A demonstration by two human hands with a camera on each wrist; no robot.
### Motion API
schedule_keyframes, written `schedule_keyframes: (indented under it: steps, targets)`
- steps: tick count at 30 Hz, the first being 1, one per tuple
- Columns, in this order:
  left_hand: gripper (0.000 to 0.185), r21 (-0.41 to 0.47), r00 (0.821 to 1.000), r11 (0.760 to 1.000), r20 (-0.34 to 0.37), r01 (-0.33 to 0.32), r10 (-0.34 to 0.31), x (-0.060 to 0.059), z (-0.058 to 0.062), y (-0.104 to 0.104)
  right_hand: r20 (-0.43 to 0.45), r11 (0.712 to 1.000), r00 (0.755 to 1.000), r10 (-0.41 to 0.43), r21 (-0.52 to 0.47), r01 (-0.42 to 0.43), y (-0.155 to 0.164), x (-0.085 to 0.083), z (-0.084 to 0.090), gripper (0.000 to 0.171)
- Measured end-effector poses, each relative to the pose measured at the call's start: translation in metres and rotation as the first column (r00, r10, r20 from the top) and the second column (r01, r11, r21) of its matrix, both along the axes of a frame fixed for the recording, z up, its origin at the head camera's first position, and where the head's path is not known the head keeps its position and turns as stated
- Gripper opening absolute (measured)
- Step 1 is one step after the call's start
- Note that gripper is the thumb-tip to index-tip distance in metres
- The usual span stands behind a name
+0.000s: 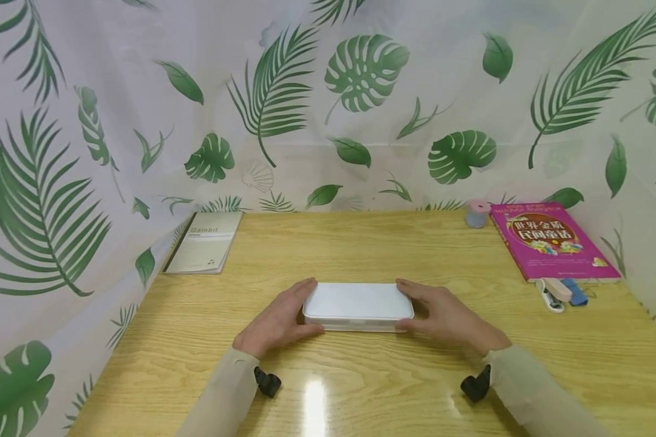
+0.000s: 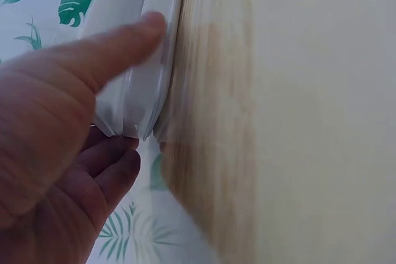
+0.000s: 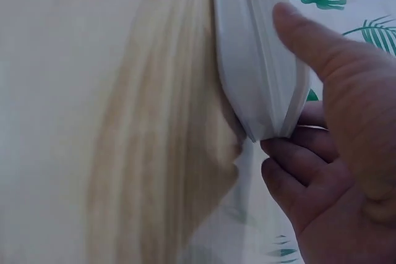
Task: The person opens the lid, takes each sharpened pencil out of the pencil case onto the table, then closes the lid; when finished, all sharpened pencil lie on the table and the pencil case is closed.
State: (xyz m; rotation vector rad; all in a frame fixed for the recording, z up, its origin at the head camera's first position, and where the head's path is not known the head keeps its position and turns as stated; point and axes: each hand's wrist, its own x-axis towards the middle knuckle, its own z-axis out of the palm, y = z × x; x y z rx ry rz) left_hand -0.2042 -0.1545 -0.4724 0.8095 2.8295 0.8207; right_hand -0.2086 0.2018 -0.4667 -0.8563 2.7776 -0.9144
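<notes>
A white rectangular box (image 1: 358, 300) with rounded corners and a lid-like top lies flat at the middle of the wooden table. My left hand (image 1: 276, 318) grips its left end, thumb along the near side and fingers at the far corner. At the opposite end, my right hand (image 1: 443, 312) holds it the same way. In the left wrist view, the thumb of my left hand (image 2: 55, 115) lies across the side of the box (image 2: 145, 85). The right wrist view has my right hand (image 3: 334, 122) with its thumb on the box (image 3: 260, 60) and fingertips under its end corner.
A notebook (image 1: 205, 243) marked "Gambit" lies at the back left of the table (image 1: 328, 249). At the back right are a magenta book (image 1: 557, 249), a pink-and-grey spool-like item (image 1: 477, 213), a small pale stapler (image 1: 552, 294) and a blue item (image 1: 575, 292). Leaf-printed cloth surrounds the table.
</notes>
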Motion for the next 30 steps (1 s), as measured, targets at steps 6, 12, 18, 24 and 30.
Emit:
schedule_keyframes:
  steps: [6, 12, 18, 24, 30]
  targets:
    - [0.076, 0.095, 1.000, 0.995, 0.005, -0.025, 0.024, -0.001, -0.001, -0.001, -0.011, 0.998, 1.000, -0.002, -0.059, 0.001, 0.005, -0.004, 0.004, 0.073]
    - [0.086, 0.089, 0.996, 0.992, 0.032, -0.084, 0.081, 0.001, 0.002, -0.003, -0.087, 0.989, 0.995, -0.047, -0.145, 0.034, 0.007, -0.008, 0.007, 0.050]
    - [0.091, 0.071, 0.991, 0.989, 0.051, -0.127, 0.123, 0.003, 0.001, -0.006, -0.267, 0.967, 0.959, -0.096, -0.254, 0.026, 0.006, -0.013, 0.008, 0.023]
    - [0.099, 0.064, 0.991, 0.990, 0.061, -0.122, 0.119, 0.004, 0.001, -0.009, -0.430, 0.962, 0.902, -0.034, -0.258, -0.087, 0.004, -0.020, 0.011, 0.024]
    - [0.102, 0.077, 0.991, 0.990, 0.073, -0.114, 0.108, 0.003, 0.000, -0.009, -0.514, 0.953, 0.858, 0.014, -0.253, -0.168, 0.005, -0.032, 0.015, 0.032]
